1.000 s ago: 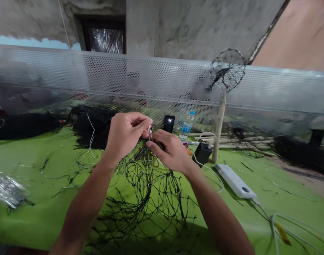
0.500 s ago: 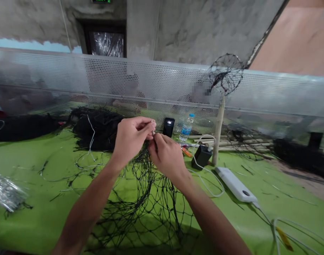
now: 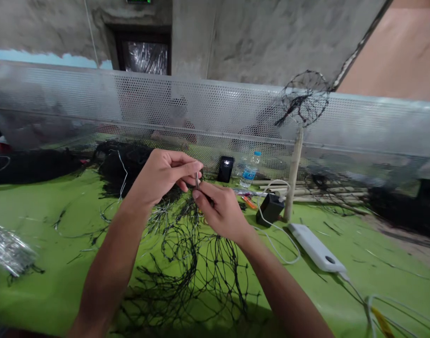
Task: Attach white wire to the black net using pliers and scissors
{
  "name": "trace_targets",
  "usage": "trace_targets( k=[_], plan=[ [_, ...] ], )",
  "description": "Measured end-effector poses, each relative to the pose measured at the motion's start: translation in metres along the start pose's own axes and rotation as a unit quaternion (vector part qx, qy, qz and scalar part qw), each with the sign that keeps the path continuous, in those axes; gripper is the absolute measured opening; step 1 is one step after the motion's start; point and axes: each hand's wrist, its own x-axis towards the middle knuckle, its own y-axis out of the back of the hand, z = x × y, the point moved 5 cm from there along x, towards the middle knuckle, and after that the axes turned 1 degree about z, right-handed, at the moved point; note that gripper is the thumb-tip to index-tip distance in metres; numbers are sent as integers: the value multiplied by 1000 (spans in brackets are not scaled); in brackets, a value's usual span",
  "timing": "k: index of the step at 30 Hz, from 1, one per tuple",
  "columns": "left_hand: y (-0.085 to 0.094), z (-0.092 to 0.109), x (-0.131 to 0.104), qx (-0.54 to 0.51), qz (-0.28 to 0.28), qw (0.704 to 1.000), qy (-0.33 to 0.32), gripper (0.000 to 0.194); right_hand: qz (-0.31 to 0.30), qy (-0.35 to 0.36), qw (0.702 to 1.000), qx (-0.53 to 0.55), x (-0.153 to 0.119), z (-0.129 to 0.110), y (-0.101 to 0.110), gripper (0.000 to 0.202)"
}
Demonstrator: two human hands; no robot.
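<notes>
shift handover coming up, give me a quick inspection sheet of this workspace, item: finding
surface: green covering, scattered with dark and pale offcuts
job's things: slim metal piece in the hands; black netting below them
clutter: water bottle, black box, white power bank, wooden sticks
hands: left hand and right hand both pinch the metal piece
cables: white loop by the black box; another cable at the power bank
surroundings: perforated screen, bare grey wall behind

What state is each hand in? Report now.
Left hand: closed, fingertips pinching the upper end of a thin shiny metal-looking rod.
Right hand: closed, thumb and fingers at the rod's lower end.
</notes>
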Motion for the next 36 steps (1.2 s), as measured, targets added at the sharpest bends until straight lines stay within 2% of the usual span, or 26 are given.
trace_targets(
  k=[4, 8, 15, 19, 25, 30, 36],
  plan=[
    [0, 2, -2, 14, -3, 1000, -11, 16, -81, -67, 992, 70, 3, 0, 5, 35],
    [-6, 5, -5, 29, -13, 999, -18, 15, -114, -90, 981, 131, 2, 7, 6, 42],
    [-10, 7, -5, 25, 24, 999, -21, 15, -49, -100, 985, 130, 1, 10, 2, 40],
    [-9, 1, -1, -7, 38, 999, -22, 15, -35, -108, 990, 90, 1, 15, 0, 38],
    [-8, -13, 7, -54, 44, 997, 23, 12, -30, -114, 992, 41, 3, 23, -2, 40],
    [-11, -17, 11, -75, -5, 997, 15, 13, -52, -120, 987, 98, 4, 25, 3, 39],
    [-13, -24, 15, -99, -157, 983, 2, 27, -107, -71, 969, 211, 1, 21, 6, 33]
  ],
)
